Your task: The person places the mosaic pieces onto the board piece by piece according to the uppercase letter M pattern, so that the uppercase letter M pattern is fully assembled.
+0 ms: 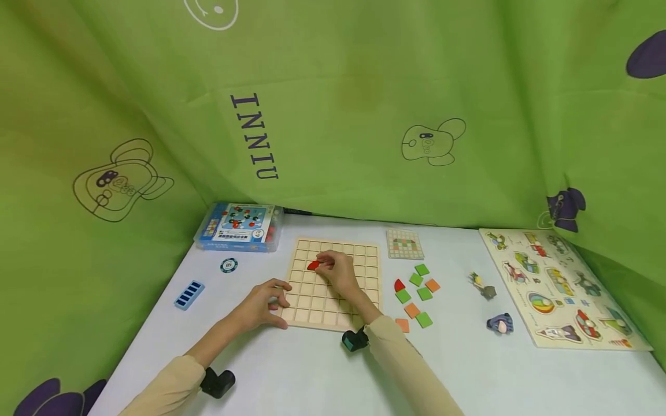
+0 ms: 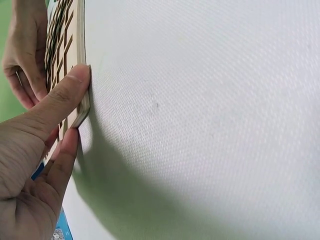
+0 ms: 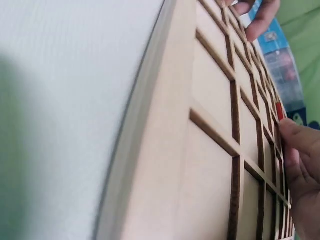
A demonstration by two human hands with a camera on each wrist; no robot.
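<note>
A pale wooden grid board [image 1: 317, 303] lies on the white table. My left hand [image 1: 260, 306] holds its near left corner, the thumb [image 2: 75, 82] at the front edge and the fingers along the left side. Over the board's upper left cells, my right hand [image 1: 338, 274] pinches a red quarter-round piece [image 1: 313, 265] between thumb and fingertips. In the right wrist view the red piece [image 3: 279, 110] shows partly beyond the thumb, close over the grid. A second red piece [image 1: 399, 285] lies right of the board among several green squares [image 1: 424, 293] and orange squares [image 1: 432, 285].
Behind the loose squares lies a pattern card [image 1: 404, 245]. A picture puzzle board [image 1: 526, 315] and two small figures, one blue-grey [image 1: 501, 324], occupy the right side. At left are a clear-lidded box [image 1: 239, 228], a round chip [image 1: 229, 265] and a blue striped block [image 1: 189, 295]. Green cloth [image 1: 333, 185] hangs around the table.
</note>
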